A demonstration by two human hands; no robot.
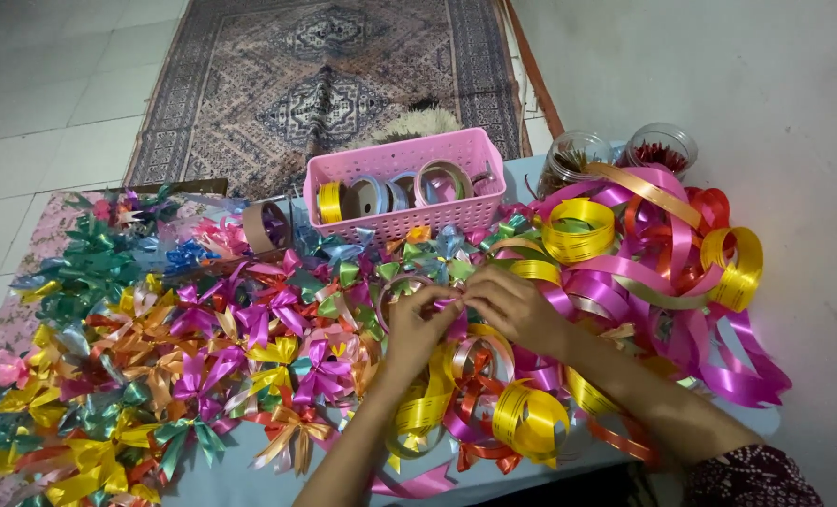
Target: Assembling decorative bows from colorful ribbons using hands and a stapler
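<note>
Pinched between left hand and right hand, fingertips pressed together on a pink ribbon piece, just above loose coils, finished bows leftward; likely to slip from a slack pinch and unfold.

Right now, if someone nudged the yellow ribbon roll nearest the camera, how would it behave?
The yellow ribbon roll looks light, so it would probably slide easily. It rests on loose ribbon strips, so it may tip. Its loosely wound coils could spring apart.
</note>
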